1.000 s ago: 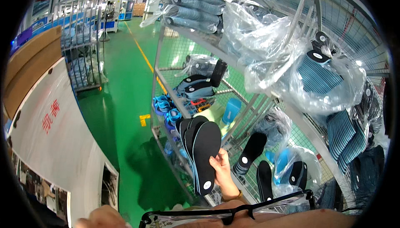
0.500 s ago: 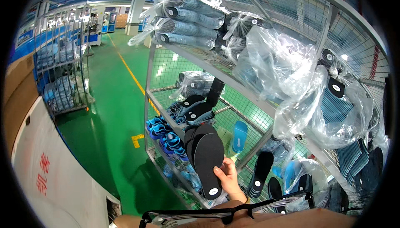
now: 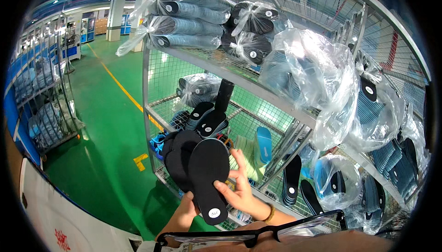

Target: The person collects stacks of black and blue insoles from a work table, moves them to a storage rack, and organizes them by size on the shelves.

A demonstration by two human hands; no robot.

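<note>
In the head view, a fan of black insoles (image 3: pixel 195 169) is held up in the near centre, in front of a wire-mesh shelving rack (image 3: pixel 258 91) that fills the right and far side of the scene; the right hand (image 3: pixel 239 190) grips the front insole, thumb laid across its narrow lower part and fingers spread behind it, just above a small round white sticker (image 3: pixel 214 213) at the heel; the left hand (image 3: pixel 186 210) comes up beneath the stack and is mostly hidden behind the insoles, so I cannot tell whether it is clenched around them or only propping them; on the rack's top shelf lie clear plastic bags of grey-blue insoles (image 3: pixel 193 17), with smaller tied bags of dark ones to their right; the middle shelf, just beyond the held stack, carries loose black insoles (image 3: pixel 207 118) and a single blue insole (image 3: pixel 264 144) standing on edge; further right, bulging clear bags (image 3: pixel 317 81) hang off the rack; to the left runs a green floor (image 3: pixel 106 127) with a yellow line (image 3: pixel 122 88), and a wheeled cage trolley (image 3: pixel 46 109) stands at the far left; handling the stack well seems to call for keeping the heels squared together under the thumb so that the front insole does not slide off the ones behind it, and for keeping the fan clear of the shelf's wire edge.
</note>
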